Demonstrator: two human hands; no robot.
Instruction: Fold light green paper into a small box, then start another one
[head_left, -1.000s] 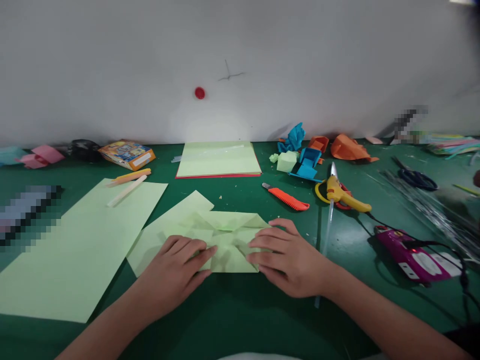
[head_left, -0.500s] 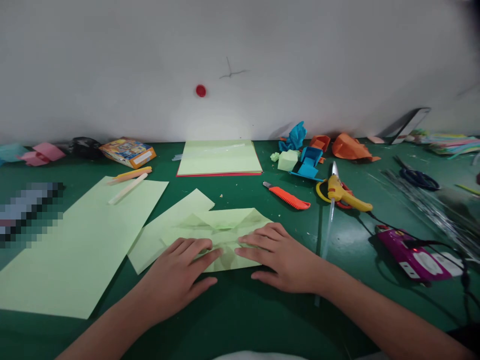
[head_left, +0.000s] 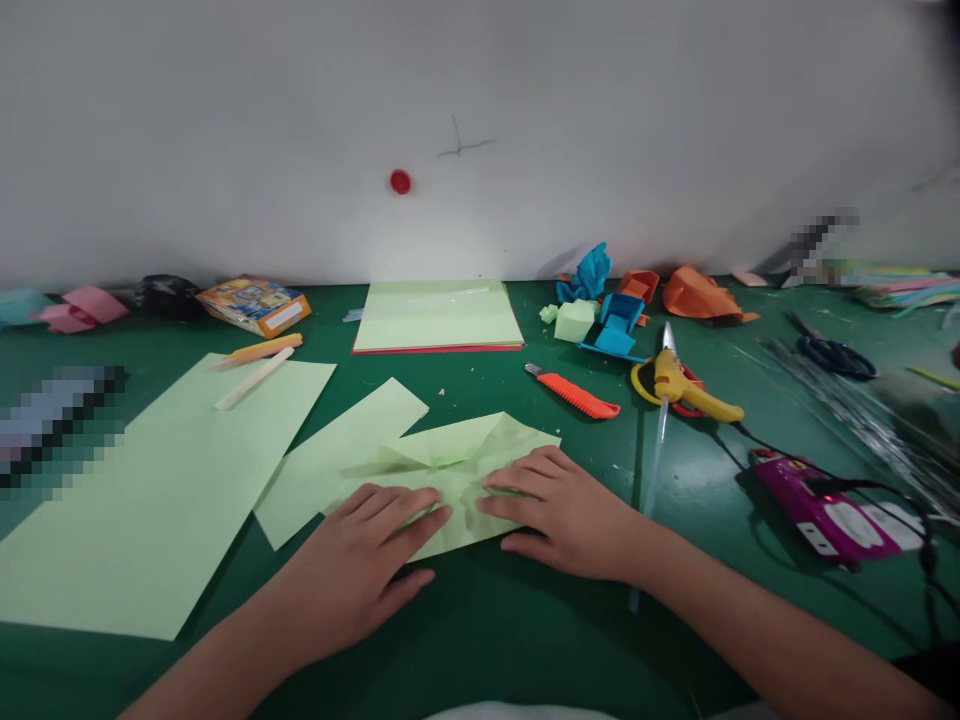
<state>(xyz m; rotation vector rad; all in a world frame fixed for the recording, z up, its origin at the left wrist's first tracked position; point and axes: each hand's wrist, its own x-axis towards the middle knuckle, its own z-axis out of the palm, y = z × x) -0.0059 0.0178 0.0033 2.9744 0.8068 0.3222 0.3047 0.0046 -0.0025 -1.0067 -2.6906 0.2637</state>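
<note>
A light green folded paper [head_left: 457,460] with several creases lies on the green table [head_left: 525,640] in front of me. My left hand [head_left: 367,560] rests flat on its near left part, fingers stretched out toward the middle. My right hand [head_left: 559,510] lies flat on its near right part, fingertips pointing left and almost meeting those of the left hand. Both hands press the paper down. A second light green sheet [head_left: 330,460] lies partly under the folded one.
A large light green sheet [head_left: 150,500] lies at the left with two sticks [head_left: 255,365] on it. A paper pad [head_left: 439,315] lies by the wall. To the right are an orange cutter [head_left: 574,392], a yellow glue gun [head_left: 686,388], folded paper pieces [head_left: 607,315], scissors [head_left: 832,355] and a purple device [head_left: 825,510].
The folded paper has turned slightly, its right corner now farther right and raised. Both hands slid closer together over its near edge.
</note>
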